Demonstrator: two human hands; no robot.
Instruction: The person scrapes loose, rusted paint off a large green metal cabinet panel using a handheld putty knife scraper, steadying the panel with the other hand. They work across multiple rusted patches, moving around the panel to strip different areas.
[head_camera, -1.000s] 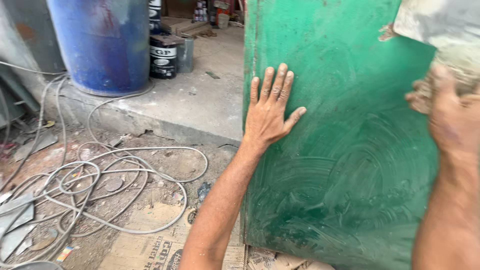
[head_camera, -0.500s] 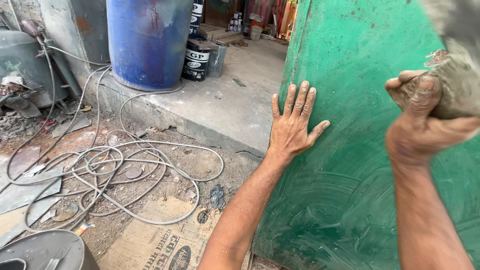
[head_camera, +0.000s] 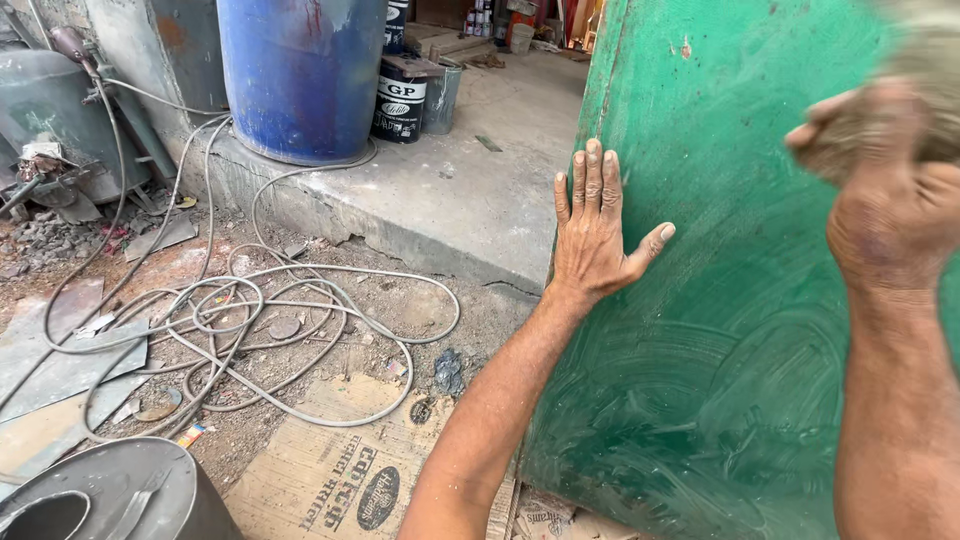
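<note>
The left hand (head_camera: 592, 235) lies flat against the upright green panel (head_camera: 720, 330), fingers (head_camera: 592, 180) straight and close together pointing up, thumb splayed to the side, forearm rising from below. The panel's edge runs just beside the little finger. The right hand (head_camera: 885, 205) is raised close to the camera, fingers curled tight around a greyish rag (head_camera: 925, 70). Motion blur and the frame edge hide most of the rag.
</note>
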